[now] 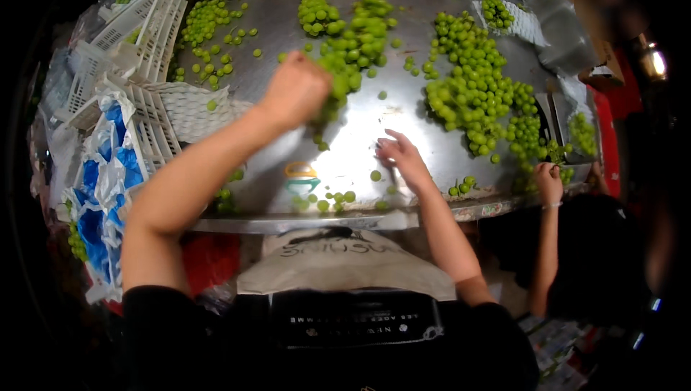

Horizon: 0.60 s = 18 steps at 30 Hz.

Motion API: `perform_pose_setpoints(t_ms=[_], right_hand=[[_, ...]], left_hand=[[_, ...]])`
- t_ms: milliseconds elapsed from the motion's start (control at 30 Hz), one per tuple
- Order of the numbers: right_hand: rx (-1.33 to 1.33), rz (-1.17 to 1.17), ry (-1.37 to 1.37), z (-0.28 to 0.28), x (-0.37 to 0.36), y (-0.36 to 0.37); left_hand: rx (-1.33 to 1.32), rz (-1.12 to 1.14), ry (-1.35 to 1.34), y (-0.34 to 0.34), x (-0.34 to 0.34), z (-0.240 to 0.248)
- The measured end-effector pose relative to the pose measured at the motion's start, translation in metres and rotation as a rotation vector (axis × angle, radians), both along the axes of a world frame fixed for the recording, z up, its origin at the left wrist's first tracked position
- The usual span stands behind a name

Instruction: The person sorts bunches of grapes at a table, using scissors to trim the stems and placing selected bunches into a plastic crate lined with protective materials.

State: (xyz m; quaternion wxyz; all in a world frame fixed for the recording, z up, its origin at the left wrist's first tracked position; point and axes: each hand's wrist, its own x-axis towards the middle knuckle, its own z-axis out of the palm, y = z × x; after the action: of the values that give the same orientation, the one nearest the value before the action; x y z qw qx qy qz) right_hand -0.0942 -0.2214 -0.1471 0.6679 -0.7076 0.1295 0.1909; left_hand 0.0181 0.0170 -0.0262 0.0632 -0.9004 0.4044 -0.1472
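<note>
Over the metal table, my left hand [296, 90] is closed at the near left side of a bunch of green grapes [353, 49]. The bunch is smeared by motion, and the fingers hide where they grip it. My right hand [404, 159] hovers lower and to the right, its fingers apart and nothing in them. Between my forearms, scissors [301, 170] with orange and teal handles rest near the table's front edge, blurred. Several loose grapes [335, 199] are scattered beside them.
A large heap of grape bunches [471, 89] covers the table's right side. White plastic crates [155, 38] and blue-and-white wrapping [108, 175] line the left. Foam netting [194, 109] juts onto the table. A co-worker's hand [549, 184] works at the right, near a clear box [565, 28].
</note>
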Motion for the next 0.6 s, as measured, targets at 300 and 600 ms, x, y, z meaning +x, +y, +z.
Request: perform_pose_setpoints(t_ms=[300, 600], right_hand=[[-0.157, -0.131, -0.027, -0.009, 0.032, -0.029], [-0.611, 0.11, -0.441, 0.02, 0.061, 0.003]], left_hand=[[-0.058, -0.018, 0.331, -0.123, -0.086, -0.071], [-0.353, 0.197, 0.617, 0.023, -0.119, -0.125]])
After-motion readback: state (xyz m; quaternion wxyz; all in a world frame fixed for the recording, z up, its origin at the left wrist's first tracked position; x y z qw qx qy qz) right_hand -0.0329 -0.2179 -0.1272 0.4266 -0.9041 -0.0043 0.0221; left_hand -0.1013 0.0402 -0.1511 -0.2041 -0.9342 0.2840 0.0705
